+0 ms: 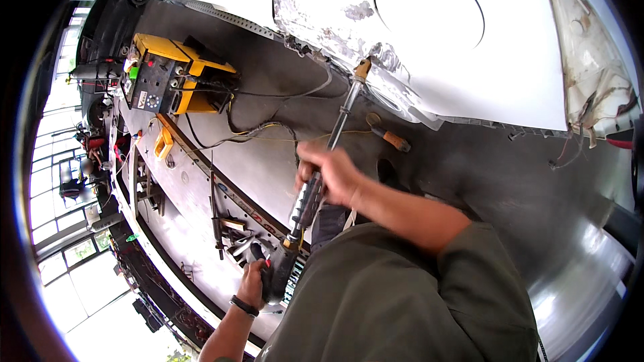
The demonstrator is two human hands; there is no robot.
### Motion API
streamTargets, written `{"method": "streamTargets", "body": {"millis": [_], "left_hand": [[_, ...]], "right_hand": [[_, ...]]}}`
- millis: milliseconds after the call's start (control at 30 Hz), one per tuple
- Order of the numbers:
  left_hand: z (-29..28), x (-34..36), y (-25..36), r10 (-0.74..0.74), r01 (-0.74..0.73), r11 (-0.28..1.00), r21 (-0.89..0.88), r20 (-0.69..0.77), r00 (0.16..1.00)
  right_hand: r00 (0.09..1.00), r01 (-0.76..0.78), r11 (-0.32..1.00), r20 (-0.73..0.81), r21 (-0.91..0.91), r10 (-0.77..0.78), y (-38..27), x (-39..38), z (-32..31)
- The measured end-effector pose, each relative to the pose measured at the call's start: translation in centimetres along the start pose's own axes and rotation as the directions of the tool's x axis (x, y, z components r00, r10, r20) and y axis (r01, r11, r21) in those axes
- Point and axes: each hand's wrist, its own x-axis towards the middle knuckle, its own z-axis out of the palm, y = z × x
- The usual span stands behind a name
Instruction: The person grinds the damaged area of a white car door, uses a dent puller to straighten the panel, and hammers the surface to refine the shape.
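A long puller tool (341,121) runs diagonally from a black handle at the lower left, along a chrome shaft, to a brass-coloured tip (362,70) at the scuffed, dented lower edge of a white car panel (469,74). My left hand (251,285) grips the black handle with its red button. My right hand (332,174), slightly blurred, is closed round the middle of the tool at its cylindrical sliding part. My forearms reach in from the lower edge.
A yellow-and-black machine (154,74) with cables stands upper left. A long metal bench (184,174) with hand tools runs along the left. An orange-handled tool (396,141) lies below the car. Large windows (74,281) and further vehicles fill the far left.
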Motion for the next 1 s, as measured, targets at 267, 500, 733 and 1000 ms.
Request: {"method": "streamTargets", "body": {"millis": [267,500,733,1000], "left_hand": [[-3.0,0.6,-0.3,0.066,-0.03,0.983,-0.183,0.195,0.978],[-2.8,2.5,-0.6,-0.009,0.029,0.989,-0.144,0.138,0.99],[-3.3,4.0,0.0,0.052,-0.048,0.998,-0.038,0.119,0.991],[-2.0,5.4,0.3,0.217,-0.212,0.976,-0.059,0.105,0.971]], "right_hand": [[0.945,0.228,0.972,-0.228,-0.052,-0.234,-3.2,-1.0,2.3],[0.975,0.223,0.969,-0.028,0.11,-0.221,6.0,0.2,0.8],[0.888,0.428,0.903,-0.202,0.035,-0.413,-2.6,0.7,1.9],[0.935,0.329,0.944,-0.129,-0.021,-0.329,7.1,1.3,0.7]]}}
